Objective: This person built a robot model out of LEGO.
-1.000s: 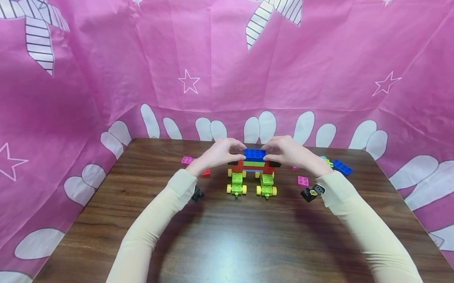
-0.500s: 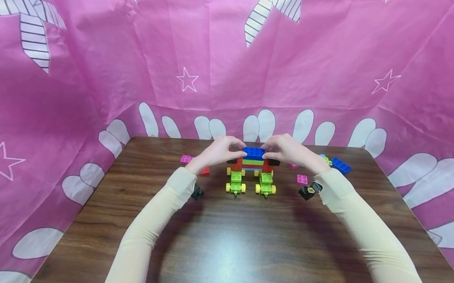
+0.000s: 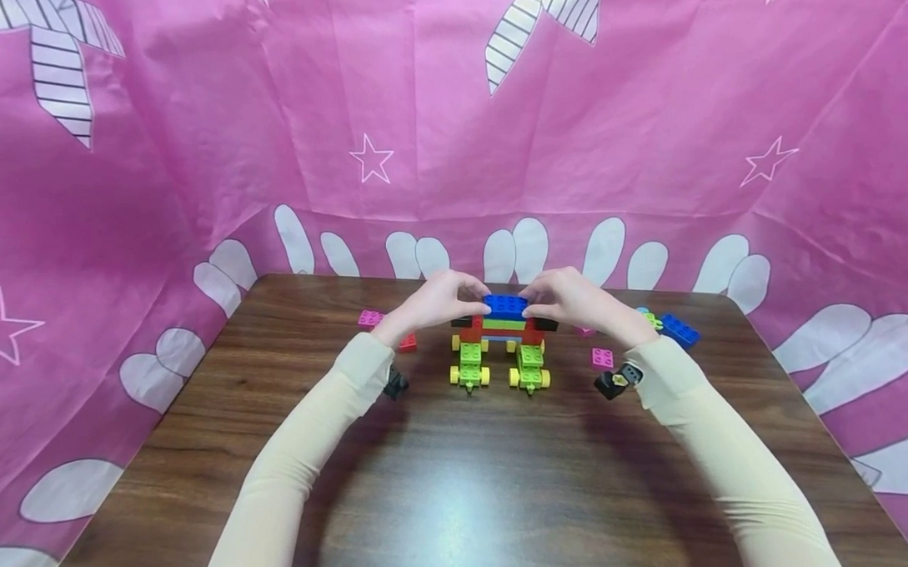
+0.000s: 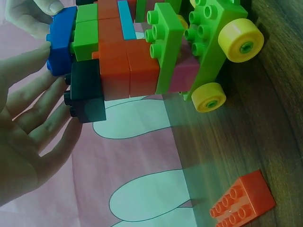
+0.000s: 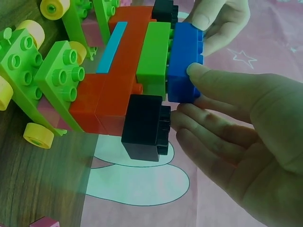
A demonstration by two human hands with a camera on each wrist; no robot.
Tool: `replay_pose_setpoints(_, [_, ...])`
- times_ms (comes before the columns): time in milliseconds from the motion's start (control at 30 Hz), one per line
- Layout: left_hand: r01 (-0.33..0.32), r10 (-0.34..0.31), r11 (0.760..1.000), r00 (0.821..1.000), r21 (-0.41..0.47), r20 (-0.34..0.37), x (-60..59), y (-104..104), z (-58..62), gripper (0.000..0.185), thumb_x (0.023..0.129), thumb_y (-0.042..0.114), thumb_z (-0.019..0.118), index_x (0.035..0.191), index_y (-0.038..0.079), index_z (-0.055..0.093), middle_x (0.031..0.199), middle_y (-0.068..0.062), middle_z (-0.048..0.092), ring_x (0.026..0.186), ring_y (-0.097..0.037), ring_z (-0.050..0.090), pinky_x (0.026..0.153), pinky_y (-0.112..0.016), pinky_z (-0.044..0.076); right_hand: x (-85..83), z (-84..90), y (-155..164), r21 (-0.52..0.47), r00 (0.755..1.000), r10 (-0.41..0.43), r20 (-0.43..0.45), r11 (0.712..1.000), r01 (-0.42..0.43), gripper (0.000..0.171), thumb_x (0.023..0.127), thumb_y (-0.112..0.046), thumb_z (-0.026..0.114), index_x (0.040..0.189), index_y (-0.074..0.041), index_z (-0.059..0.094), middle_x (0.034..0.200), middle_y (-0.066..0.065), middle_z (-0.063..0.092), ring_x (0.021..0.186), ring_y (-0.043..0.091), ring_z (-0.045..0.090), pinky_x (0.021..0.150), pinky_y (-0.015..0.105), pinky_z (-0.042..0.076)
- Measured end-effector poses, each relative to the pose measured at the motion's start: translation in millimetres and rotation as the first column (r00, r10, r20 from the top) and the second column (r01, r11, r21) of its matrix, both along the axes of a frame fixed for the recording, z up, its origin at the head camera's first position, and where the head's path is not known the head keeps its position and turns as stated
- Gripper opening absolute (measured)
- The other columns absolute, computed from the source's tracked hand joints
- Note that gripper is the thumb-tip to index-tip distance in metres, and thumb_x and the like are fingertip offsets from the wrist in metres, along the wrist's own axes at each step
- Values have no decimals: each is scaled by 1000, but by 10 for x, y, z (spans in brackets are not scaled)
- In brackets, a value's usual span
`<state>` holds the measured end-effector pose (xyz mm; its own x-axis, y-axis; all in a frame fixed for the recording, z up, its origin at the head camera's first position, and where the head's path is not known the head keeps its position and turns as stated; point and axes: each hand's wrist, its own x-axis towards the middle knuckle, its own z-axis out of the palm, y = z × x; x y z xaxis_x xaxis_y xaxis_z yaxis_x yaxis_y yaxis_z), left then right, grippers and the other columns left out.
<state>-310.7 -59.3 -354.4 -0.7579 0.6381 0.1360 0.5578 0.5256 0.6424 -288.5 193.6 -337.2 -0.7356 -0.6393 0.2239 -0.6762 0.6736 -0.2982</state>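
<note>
A toy-brick vehicle stands on the table, with green wheeled bases (image 3: 470, 373) and yellow wheels (image 5: 39, 135) below. Red bricks (image 5: 111, 106) bridge its legs. Black bricks (image 4: 88, 92) jut out at both sides, and green bricks (image 5: 152, 56) sit in the middle. Across the top lies a blue brick (image 3: 506, 305), close over the green ones, whose studs still show beneath it in the right wrist view. My left hand (image 3: 443, 300) pinches its left end between thumb and fingers. The other end is pinched by my right hand (image 3: 575, 300), its lower fingers extended beside a black brick.
Loose pieces lie around the vehicle: pink bricks (image 3: 371, 319) and a red brick (image 4: 244, 201) to the left, a small pink brick (image 3: 603, 357) and a blue brick (image 3: 679, 330) to the right. A pink printed cloth (image 3: 449, 150) hangs behind the wooden table (image 3: 461, 475).
The head view has drifted slightly, shifting the whole scene a little up and left. Both hands keep their hold on the blue brick at the same spot on the vehicle.
</note>
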Motion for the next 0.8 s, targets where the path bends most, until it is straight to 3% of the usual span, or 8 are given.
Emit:
replay_pose_setpoints(233, [-19, 19, 1000, 1000, -24, 15, -16, 3, -16, 33, 91, 29, 72, 117, 9, 72, 112, -6, 76, 97, -16, 70, 87, -31, 58, -6, 24, -8, 22, 1000, 8, -1, 1000, -8, 24, 85, -12, 77, 105, 2, 75, 96, 15, 76, 84, 25, 72, 77, 40, 61])
replay_pose_setpoints(633, [-22, 23, 1000, 999, -21, 34, -7, 18, -13, 34, 91, 29, 72, 118, 8, 72, 112, -6, 75, 97, -17, 71, 87, -31, 58, 1, 24, -24, 31, 1000, -12, -15, 999, 12, 26, 83, -13, 79, 103, 2, 76, 92, 15, 76, 81, 25, 72, 75, 39, 61])
replay_pose_setpoints(800, [-22, 23, 1000, 999, -14, 28, -9, 15, -10, 34, 91, 28, 72, 118, 8, 72, 112, -7, 76, 100, -18, 72, 88, -31, 59, 0, 9, -32, 16, 999, -33, 20, 999, 33, 26, 83, -13, 79, 104, 2, 76, 94, 16, 76, 81, 25, 73, 75, 39, 62])
